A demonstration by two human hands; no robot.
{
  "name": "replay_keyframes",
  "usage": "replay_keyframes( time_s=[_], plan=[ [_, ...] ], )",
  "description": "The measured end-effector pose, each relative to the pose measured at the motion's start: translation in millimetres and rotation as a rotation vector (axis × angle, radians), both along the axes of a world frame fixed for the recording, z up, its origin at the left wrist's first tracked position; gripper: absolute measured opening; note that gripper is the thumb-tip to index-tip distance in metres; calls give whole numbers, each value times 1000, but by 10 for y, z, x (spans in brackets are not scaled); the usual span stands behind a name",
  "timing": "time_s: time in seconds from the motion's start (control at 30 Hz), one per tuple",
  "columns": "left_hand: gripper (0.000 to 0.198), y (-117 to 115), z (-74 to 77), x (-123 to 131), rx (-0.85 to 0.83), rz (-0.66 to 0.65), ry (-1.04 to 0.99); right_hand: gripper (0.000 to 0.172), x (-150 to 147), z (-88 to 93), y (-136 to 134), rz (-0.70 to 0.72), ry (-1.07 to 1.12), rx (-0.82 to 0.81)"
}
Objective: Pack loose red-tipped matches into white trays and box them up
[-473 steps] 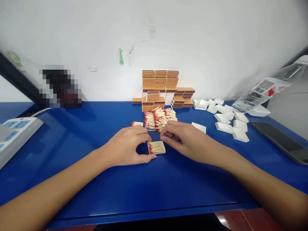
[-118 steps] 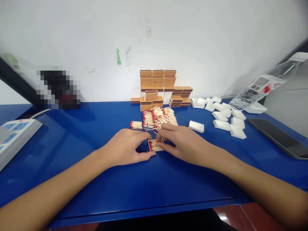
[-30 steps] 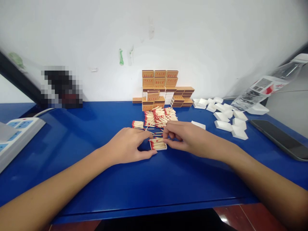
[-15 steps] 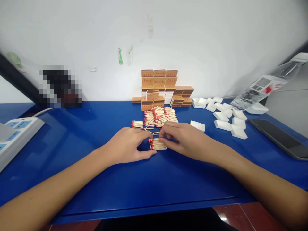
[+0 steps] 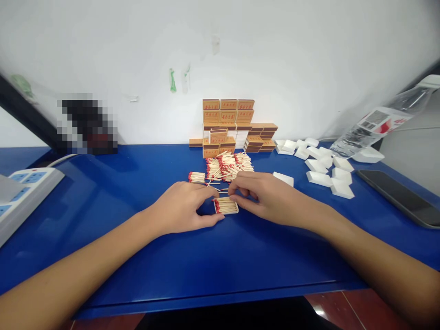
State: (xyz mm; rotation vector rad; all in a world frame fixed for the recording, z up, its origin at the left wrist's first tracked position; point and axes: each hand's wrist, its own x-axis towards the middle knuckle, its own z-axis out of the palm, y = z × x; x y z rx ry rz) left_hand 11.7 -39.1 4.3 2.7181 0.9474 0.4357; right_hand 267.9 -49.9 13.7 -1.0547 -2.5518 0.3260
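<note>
A small white matchbox tray (image 5: 232, 213) lies on the blue table, filled with red-tipped matches (image 5: 225, 206). The thumb and index finger of my left hand (image 5: 182, 207) grip it at its left end. Over its far right corner is my right hand (image 5: 266, 196), thumb and fingers drawn together; what they pinch, if anything, is hidden. Just beyond lie a few loose matches (image 5: 213, 184) and a small bunch of matches (image 5: 197, 177). A large heap of matches (image 5: 228, 166) is partly covered by my right hand.
Orange matchboxes (image 5: 227, 117) are stacked against the wall. White empty trays (image 5: 319, 178) are scattered at the right, one single tray (image 5: 284, 178) nearer my right hand. A plastic bottle (image 5: 381, 119) leans beside a phone (image 5: 400, 197). A power strip (image 5: 32, 197) sits at left.
My right hand has shifted slightly back and right from the matches, uncovering more of the tray's right end. My left hand and the tray stay in place.
</note>
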Motion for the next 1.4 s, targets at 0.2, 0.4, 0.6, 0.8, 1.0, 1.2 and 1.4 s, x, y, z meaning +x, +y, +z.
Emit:
replay_keyframes(
  time_s=[0.2, 0.4, 0.6, 0.8, 1.0, 1.2, 1.4],
  plan=[
    [27, -19, 4, -3, 8, -48, -36, 11, 93, -62, 131, -81, -35, 4],
    [28, -28, 7, 0, 14, -65, -50, 14, 117, -93, 169, -102, -132, -34],
    [28, -24, 9, -13, 11, -72, -65, 15, 105, -69, 135, -116, -106, -36],
    [24, -98, 32, 22, -44, -123, -107, 9, -154, -90, 40, -93, 49, -100],
    [25, -120, 16, 23, -78, -121, -109, 5, -224, -167, 60, -68, 65, -125],
    [23, -90, 22, 20, -75, -126, -110, 14, -163, -103, 54, -81, -42, -164],
    [26, -62, 29, 6, -49, -57, -48, 14, -81, -44, 59, -127, -107, -125]
  ],
)
